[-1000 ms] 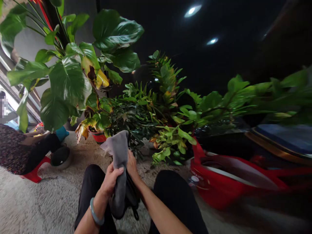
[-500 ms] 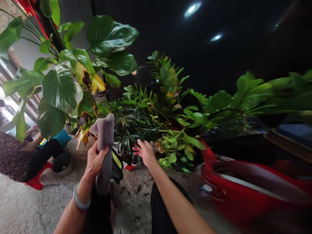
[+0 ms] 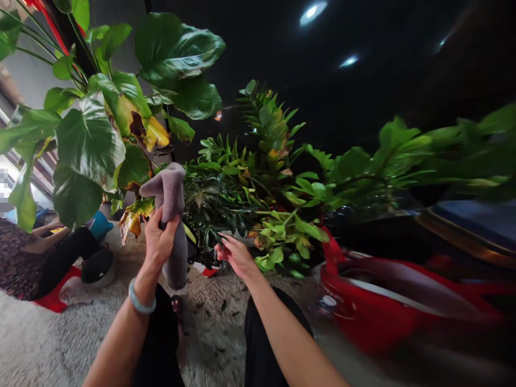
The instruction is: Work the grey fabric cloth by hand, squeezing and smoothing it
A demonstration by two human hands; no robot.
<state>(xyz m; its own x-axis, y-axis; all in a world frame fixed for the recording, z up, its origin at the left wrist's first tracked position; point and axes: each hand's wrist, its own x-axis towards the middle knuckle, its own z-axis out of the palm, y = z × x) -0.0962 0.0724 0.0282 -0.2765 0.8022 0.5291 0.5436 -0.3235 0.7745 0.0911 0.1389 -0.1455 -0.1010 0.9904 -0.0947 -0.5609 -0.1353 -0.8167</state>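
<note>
head view looks down past two knees in black trousers to a grey cloth (image 3: 171, 215) held up in front of the plants. the cloth stands nearly upright, its top end folded over to the left, its lower end hanging free above the speckled floor (image 3: 217, 322). the left hand (image 3: 158, 240) is wrapped around the cloth's middle, fingers pressed together on it, with a pale green bangle (image 3: 141, 301) on the wrist below. the right hand (image 3: 235, 255) is just to the right of the cloth and apart from it, fingers loosely spread and holding nothing, its fingertips at the dark narrow leaves of a low bushy plant (image 3: 220, 201).

behind the cloth, to the left, a big-leaved plant (image 3: 91, 137) rises, with some yellow and brown leaves among the green. beside the bushy plant to the right is a lighter green plant (image 3: 288, 228), and further right more foliage, blurred. a red shape (image 3: 374, 301) lies low on the right, too blurred to tell what it is. on the far left another person in dark patterned clothing (image 3: 18, 258) sits near a dark round bowl (image 3: 95, 266) on the floor, with a red item under them. two ceiling lights (image 3: 312, 12) glow in the dark above.
</note>
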